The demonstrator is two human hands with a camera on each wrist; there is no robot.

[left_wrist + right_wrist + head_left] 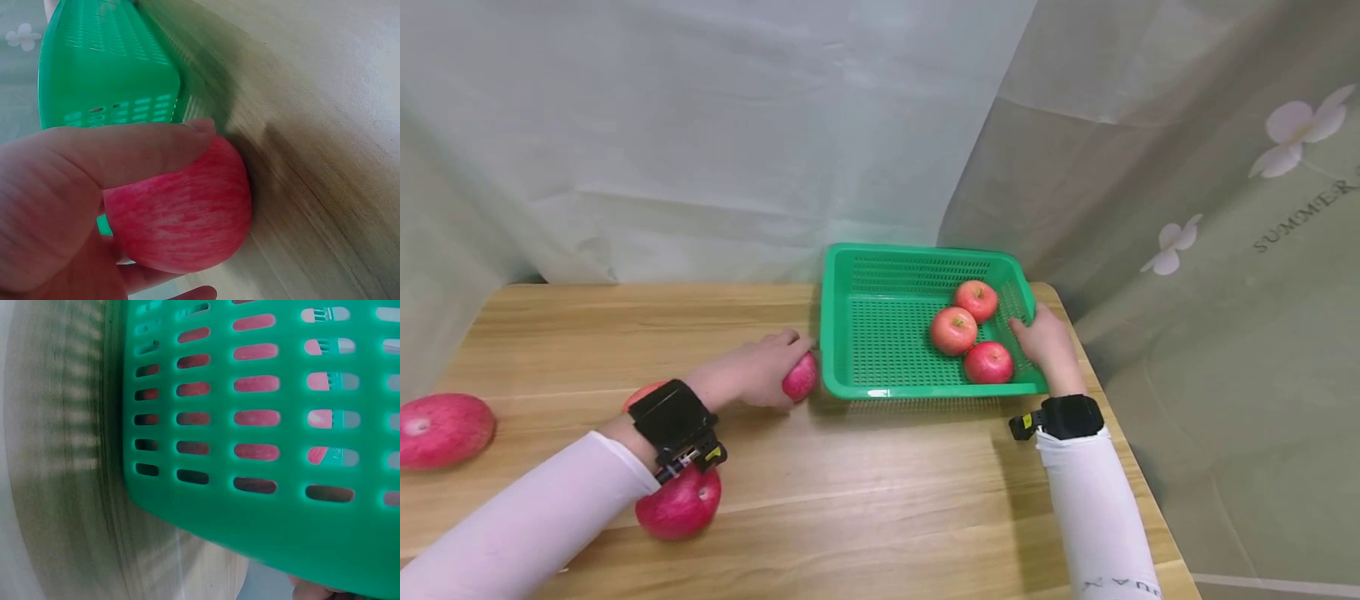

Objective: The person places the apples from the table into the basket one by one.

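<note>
Six apples show in the head view, and we place them all against the green basket (850,333), which stands on the wooden table (887,500) close to the cloth backdrop (700,125).

We see our left hand (752,373) wrapped over a red apple (801,377) just outside the basket's left wall, at its near corner. In the left wrist view the thumb (137,150) lies across the top of that fruit and the other fingers curl beneath it, so the hand grips the red apple firmly; the fruit looks to sit on the table, all but touching the basket wall.

Our right hand (1043,337) holds the basket's right rim, fingers curled over the edge near its front corner. The right wrist view is filled by the slotted green wall, with red showing through the holes.

Three apples (973,332) lie inside the basket, bunched toward its right side, near the right hand.

To the left of the basket, beyond the left hand, a second apple (679,504) rests on the table beside our left wrist, partly under the black wrist camera (673,421). Another apple (642,393) peeks out behind that same wrist. Farthest from the basket, at the table's left edge, lies a large apple (443,429).
</note>
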